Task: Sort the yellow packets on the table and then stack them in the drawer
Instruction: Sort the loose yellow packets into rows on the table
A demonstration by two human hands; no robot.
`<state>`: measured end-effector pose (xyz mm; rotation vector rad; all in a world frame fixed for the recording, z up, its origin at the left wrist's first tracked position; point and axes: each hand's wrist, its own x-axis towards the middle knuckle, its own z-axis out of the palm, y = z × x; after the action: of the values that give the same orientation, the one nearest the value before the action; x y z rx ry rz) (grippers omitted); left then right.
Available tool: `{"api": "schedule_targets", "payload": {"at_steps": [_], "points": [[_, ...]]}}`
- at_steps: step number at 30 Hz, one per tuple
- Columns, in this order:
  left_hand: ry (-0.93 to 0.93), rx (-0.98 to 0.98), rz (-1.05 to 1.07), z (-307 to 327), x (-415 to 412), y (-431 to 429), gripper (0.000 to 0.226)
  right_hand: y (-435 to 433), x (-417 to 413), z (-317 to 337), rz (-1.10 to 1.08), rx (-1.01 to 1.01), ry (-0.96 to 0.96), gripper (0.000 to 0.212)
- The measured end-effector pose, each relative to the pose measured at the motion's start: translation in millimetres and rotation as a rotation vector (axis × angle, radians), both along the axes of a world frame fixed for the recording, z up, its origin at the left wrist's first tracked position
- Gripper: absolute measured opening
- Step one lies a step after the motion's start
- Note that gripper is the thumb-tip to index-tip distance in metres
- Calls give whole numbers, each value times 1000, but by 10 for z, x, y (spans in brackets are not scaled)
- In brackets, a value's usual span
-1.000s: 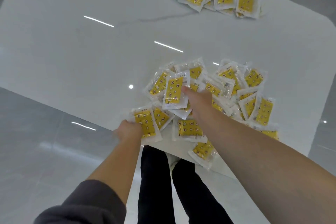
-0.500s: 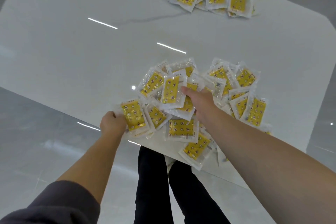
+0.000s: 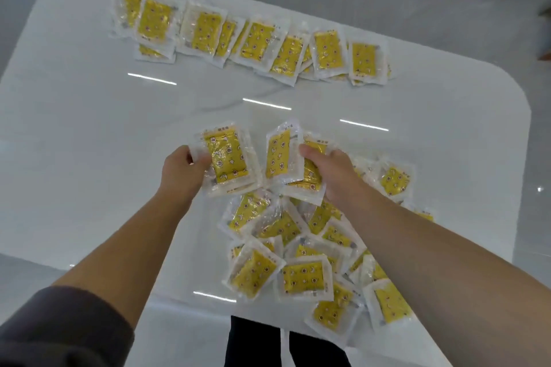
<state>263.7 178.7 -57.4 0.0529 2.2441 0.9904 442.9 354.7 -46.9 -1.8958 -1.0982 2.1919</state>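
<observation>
Head view: the left hand (image 3: 185, 171) has its fingers curled round a small stack (image 3: 226, 158) of yellow packets, thumb on the clear wrapper edge, held just above the white table (image 3: 89, 128). Just beside it, the right hand (image 3: 331, 176) pinches what look like two fresh packets (image 3: 281, 155), thumb pressed on the upper one. Below the right forearm lies the loose heap (image 3: 298, 247), unsorted and overlapping, reaching the near table edge. A laid-out row (image 3: 259, 42) of packets runs along the far side. The drawer is not in view.

The step in hand looks like gathering packets into one bundle. To do it well, turn the fresh packets to match the stack's printed face and direction, slide them on top, square the edges, and keep the thumb clamped, since the slick wrappers will likely fan out
</observation>
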Motion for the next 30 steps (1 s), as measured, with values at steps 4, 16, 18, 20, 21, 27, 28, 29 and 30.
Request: {"api": "schedule_targets", "payload": {"at_steps": [4,16,18,20,21,27,28,29,30], "points": [[18,35,-133,-87,-641,804,20,593,-527,-3,-67,50,32,20],[231,-142,-270,-444,-2071,2252,30,1626,-1772,-461,-86,229,-72,53],[256,-226,-272,-484,-2180,2281,32,1706,-1741,-529,-57,266,-184,53],[292,-296,-291,-491,-2271,2261,33,1792,-1637,-562,-59,298,-243,53],[318,-336,-293,-478,-2310,2240,33,1840,-1574,-568,-68,315,-256,52],[418,-435,-192,-364,-2164,2160,49,1976,-1357,-496,37,610,-407,49],[436,-432,-214,-331,-2056,2131,50,1936,-1315,-476,110,668,-473,50],[443,-401,-241,-303,-1932,2094,50,1873,-1257,-456,194,711,-547,49],[449,-359,-274,-279,-1785,2040,50,1797,-1187,-430,272,735,-599,48]]}}
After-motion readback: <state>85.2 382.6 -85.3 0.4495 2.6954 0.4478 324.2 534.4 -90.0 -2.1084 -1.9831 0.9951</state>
